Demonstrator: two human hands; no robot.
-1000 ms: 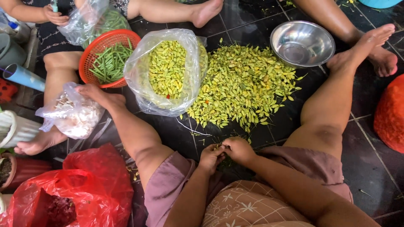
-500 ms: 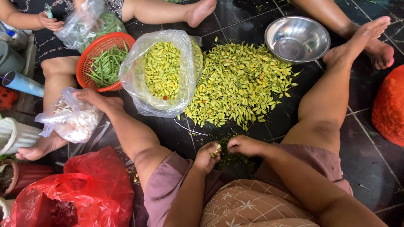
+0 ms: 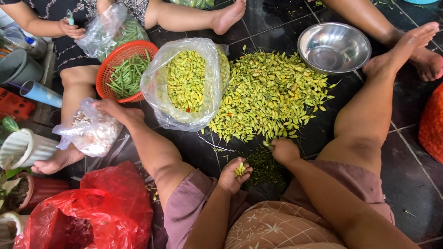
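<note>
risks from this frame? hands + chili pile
1. The left hand cups several loose chilies; tilting it could spill them onto the stems below.
2. The right hand reaches into the pile's edge, beside the person's bare leg; chilies might scatter across the floor.

Wearer: both forearms bare to the left hand (image 3: 233, 174) and right hand (image 3: 284, 150), no rings or watch visible. Mauve knee-length shorts (image 3: 194, 203). Above hands, bare legs and feet. Below hands, beige top (image 3: 272, 228) with pale leaf print.
</note>
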